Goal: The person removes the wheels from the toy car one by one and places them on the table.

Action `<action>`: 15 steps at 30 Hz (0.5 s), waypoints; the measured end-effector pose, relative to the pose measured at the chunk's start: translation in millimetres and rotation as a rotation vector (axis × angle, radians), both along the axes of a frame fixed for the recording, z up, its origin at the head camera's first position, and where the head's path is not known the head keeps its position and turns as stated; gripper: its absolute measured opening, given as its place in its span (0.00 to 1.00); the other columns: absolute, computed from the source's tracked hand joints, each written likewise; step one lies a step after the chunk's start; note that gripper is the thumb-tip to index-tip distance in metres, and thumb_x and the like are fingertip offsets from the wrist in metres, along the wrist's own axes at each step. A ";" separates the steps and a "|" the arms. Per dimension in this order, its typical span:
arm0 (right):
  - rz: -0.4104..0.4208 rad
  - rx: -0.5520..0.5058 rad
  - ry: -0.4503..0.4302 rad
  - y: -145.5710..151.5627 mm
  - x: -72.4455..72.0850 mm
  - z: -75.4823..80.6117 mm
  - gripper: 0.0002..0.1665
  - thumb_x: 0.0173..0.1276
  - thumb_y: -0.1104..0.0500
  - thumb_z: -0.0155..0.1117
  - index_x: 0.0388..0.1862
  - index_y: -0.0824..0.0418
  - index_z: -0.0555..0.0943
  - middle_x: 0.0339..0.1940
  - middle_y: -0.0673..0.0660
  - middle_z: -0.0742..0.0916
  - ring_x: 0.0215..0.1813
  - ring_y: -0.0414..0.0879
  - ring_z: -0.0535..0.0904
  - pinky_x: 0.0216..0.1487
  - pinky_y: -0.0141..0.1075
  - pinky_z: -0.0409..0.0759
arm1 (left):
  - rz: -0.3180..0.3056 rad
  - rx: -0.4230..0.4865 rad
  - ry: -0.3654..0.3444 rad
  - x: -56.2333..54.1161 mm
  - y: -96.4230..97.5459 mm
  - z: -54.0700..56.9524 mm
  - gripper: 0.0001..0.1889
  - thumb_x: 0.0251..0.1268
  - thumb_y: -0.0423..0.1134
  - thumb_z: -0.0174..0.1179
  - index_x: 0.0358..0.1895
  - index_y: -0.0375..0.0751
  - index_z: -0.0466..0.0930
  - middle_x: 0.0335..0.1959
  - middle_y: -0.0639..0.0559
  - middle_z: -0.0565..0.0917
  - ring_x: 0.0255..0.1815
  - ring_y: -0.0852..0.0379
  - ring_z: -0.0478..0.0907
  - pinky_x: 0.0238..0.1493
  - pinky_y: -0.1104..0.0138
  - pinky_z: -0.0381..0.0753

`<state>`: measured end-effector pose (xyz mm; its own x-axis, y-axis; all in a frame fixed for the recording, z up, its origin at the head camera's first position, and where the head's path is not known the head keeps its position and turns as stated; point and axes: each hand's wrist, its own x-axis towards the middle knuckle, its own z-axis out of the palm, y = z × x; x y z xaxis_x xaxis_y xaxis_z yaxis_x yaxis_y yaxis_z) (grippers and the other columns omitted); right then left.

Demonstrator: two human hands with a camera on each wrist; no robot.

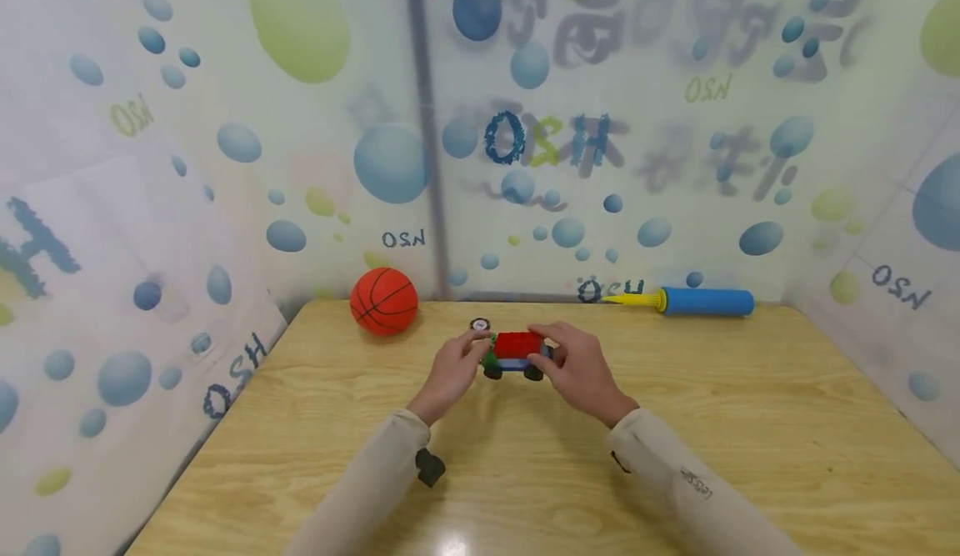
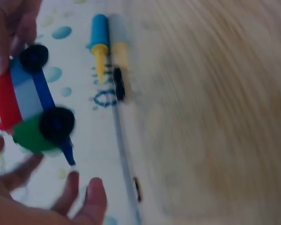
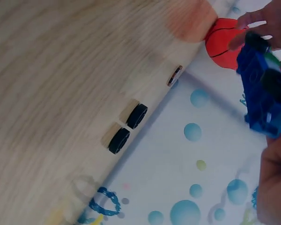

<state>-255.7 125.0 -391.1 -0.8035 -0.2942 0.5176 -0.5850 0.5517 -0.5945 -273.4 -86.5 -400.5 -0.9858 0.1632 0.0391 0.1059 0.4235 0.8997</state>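
A toy car (image 1: 517,348) made of blocks has a red top, a green end, a blue base and black wheels. My right hand (image 1: 581,368) pinches it at the end away from the green block, thumb at the near side and fingers over the top. My left hand (image 1: 452,368) is at the green end (image 2: 35,133); in the left wrist view its fingers are spread around that end. Over the table the car is held up, its blue underside (image 3: 260,84) showing in the right wrist view.
Near the back wall lie a small black-and-white disc (image 1: 480,323) and two black discs (image 3: 137,116), the latter hidden in the head view. A red toy basketball (image 1: 384,302) stands at the back left; a blue and yellow hand pump (image 1: 705,301) lies at the back right.
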 end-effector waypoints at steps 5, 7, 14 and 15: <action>0.125 -0.128 -0.309 11.9 -1.8 5.8 0.26 0.69 0.61 0.67 0.65 0.61 0.78 0.57 0.63 0.85 0.14 0.45 0.72 0.19 0.34 0.76 | -0.204 -0.072 0.175 4.7 -1.8 5.6 0.22 0.74 0.50 0.56 0.68 0.58 0.74 0.66 0.49 0.80 0.64 0.47 0.78 0.64 0.46 0.77; 0.164 -0.154 -0.384 15.1 -3.3 8.2 0.26 0.70 0.61 0.66 0.66 0.61 0.77 0.58 0.64 0.85 0.15 0.49 0.72 0.20 0.37 0.78 | -0.299 -0.081 0.204 6.1 -0.7 8.4 0.24 0.73 0.49 0.58 0.71 0.62 0.70 0.65 0.50 0.80 0.61 0.49 0.80 0.62 0.48 0.79; 0.236 -0.262 -0.518 22.7 -5.5 11.2 0.33 0.71 0.57 0.66 0.72 0.53 0.67 0.59 0.66 0.85 0.16 0.43 0.73 0.22 0.36 0.80 | -0.441 -0.065 0.238 10.2 2.7 10.4 0.26 0.71 0.43 0.61 0.70 0.66 0.70 0.63 0.54 0.81 0.56 0.54 0.81 0.56 0.59 0.83; 0.240 -0.273 -0.528 23.3 -5.1 11.4 0.33 0.71 0.57 0.66 0.72 0.53 0.67 0.59 0.66 0.85 0.17 0.43 0.73 0.22 0.35 0.79 | -0.451 -0.062 0.232 10.6 2.8 10.0 0.26 0.71 0.43 0.61 0.70 0.66 0.70 0.63 0.55 0.81 0.56 0.55 0.81 0.56 0.60 0.83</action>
